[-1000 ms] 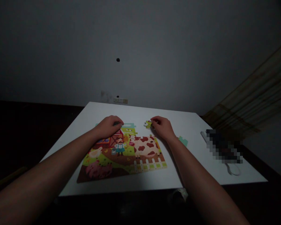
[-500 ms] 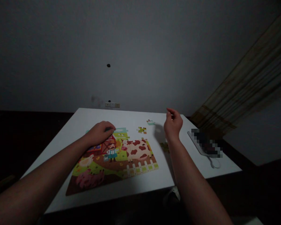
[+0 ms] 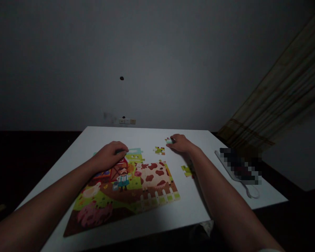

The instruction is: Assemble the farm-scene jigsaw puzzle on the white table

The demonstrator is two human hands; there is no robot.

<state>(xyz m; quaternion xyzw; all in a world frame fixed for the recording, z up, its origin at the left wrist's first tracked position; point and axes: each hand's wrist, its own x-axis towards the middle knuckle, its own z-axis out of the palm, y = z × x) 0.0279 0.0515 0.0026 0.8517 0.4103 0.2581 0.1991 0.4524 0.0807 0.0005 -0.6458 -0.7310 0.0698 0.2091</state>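
Note:
The partly joined farm jigsaw puzzle (image 3: 136, 178) lies on the white table, showing a cow, a farmer, a barn, a hen and a pig. My left hand (image 3: 112, 153) rests flat on its upper left part, fingers stretched out over the barn and covering some of the picture. Farther right, my right hand (image 3: 181, 142) is down at the table with thumb and fingers closed around the edges of a blue-and-white puzzle piece (image 3: 169, 140). A loose green piece (image 3: 159, 150) lies just left of that hand. Another green piece (image 3: 188, 170) is partly hidden by my right forearm.
A blurred-out dark object (image 3: 237, 166) with a pale edge and a strap lies on the right side of the table (image 3: 115, 134). Behind stand a grey wall with sockets (image 3: 127, 121) and, at right, a striped curtain (image 3: 273, 91).
My right hand has come down from above the table and moved left to the blue-and-white piece. My left hand stays on the puzzle. The view has shifted slightly.

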